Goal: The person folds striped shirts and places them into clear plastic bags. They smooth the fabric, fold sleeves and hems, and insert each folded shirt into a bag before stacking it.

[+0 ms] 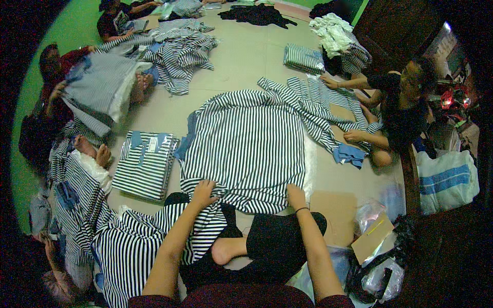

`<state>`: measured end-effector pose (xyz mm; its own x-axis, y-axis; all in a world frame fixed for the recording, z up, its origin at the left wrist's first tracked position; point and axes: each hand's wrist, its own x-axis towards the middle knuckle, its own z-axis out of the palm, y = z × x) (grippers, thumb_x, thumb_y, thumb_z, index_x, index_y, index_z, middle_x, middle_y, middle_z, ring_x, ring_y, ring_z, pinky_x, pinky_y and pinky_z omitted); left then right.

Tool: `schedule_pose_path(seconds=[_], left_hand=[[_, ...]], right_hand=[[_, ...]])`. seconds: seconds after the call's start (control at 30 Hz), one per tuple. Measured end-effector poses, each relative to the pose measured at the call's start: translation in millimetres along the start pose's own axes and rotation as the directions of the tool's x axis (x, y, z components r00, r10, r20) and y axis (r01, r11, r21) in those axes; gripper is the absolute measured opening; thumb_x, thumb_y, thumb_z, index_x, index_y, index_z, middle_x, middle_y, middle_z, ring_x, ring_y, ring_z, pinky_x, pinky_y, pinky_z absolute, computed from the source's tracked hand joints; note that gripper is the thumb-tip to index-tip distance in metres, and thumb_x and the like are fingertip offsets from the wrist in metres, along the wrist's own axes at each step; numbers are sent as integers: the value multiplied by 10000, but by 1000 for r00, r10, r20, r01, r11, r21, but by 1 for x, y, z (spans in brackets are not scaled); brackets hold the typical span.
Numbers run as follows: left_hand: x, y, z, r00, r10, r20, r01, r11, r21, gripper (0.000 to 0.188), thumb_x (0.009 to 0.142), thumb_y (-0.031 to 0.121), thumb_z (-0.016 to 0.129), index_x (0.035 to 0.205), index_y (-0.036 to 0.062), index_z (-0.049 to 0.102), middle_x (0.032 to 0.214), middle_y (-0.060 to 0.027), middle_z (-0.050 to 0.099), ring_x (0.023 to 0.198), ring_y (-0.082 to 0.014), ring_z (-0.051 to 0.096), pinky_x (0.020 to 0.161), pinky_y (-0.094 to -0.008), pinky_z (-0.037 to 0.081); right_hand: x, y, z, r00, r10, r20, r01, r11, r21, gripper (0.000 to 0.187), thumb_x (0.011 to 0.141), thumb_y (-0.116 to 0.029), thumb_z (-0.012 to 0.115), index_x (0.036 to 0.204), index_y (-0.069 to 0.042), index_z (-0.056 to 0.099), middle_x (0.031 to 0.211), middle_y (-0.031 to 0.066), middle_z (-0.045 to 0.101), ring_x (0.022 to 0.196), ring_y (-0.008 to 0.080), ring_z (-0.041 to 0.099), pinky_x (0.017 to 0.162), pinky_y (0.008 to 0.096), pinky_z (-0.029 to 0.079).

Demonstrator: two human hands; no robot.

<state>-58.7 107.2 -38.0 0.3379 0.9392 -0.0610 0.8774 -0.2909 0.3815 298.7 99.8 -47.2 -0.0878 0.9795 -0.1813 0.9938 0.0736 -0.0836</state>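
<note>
The person's left hand (205,194) and right hand (296,197) pinch the near edge of a striped shirt (246,143), which lies spread out on the floor (239,56) between and just beyond them. To the left hand's left, folded shirts (138,177) carry a white label (153,145), too small to read. Cardboard (333,215) lies near the right hand; farther right stands a blue-banded white sack (444,197).

The pale floor (244,56) bears a spread striped shirt (246,149), a folded striped stack (145,172) left of it, black cloth (257,15) beyond it.
</note>
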Motion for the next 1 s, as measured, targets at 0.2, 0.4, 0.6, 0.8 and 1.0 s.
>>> schedule_pose_path(seconds=[0.2, 0.4, 0.6, 0.8, 1.0], left_hand=[[-3, 0, -25, 994, 88, -67, -98, 981, -165, 249, 613, 68, 540, 845, -8, 490, 862, -158, 508, 826, -298, 479, 745, -360, 399], [3, 12, -52, 973, 228, -30, -230, 967, -110, 348, 628, 43, 516, 973, 74, 490, 887, -132, 539, 850, -286, 510, 726, -365, 420], [-2, 12, -37, 883, 159, 442, -255, 953, 166, 374, 697, 269, 465, 1043, 146, 534, 904, -135, 557, 851, -284, 525, 758, -385, 412], [33, -11, -17, 648, -273, 711, 314, 946, 76, 603, 713, 619, 364, 1044, 149, 548, 1040, -160, 525, 948, -312, 498, 838, -363, 373], [128, -59, -54, 932, -265, -248, 167, 920, -355, 239, 718, 172, 523, 865, -14, 556, 829, -167, 563, 736, -286, 537, 677, -347, 424]], right_hand=[[9, 25, -28, 943, -329, -49, 319, 937, -141, 85, 711, -103, 434, 709, -66, 510, 670, 104, 557, 631, 262, 558, 545, 390, 427], [-13, 26, -61, 900, -320, -295, 290, 947, -142, 89, 709, -102, 434, 710, -79, 520, 713, 94, 544, 671, 246, 537, 571, 377, 401], [-41, 46, -19, 987, -70, 145, 72, 997, -7, 147, 703, -68, 429, 759, -67, 564, 771, 136, 561, 754, 277, 546, 628, 376, 427], [-5, 66, -8, 760, 36, 649, -125, 988, 92, 227, 656, -234, 516, 777, -62, 599, 813, 153, 587, 774, 309, 561, 696, 389, 448], [93, 65, -58, 989, 144, 32, -148, 955, 256, 213, 670, -240, 524, 795, -80, 592, 792, 140, 579, 733, 294, 551, 656, 374, 444]])
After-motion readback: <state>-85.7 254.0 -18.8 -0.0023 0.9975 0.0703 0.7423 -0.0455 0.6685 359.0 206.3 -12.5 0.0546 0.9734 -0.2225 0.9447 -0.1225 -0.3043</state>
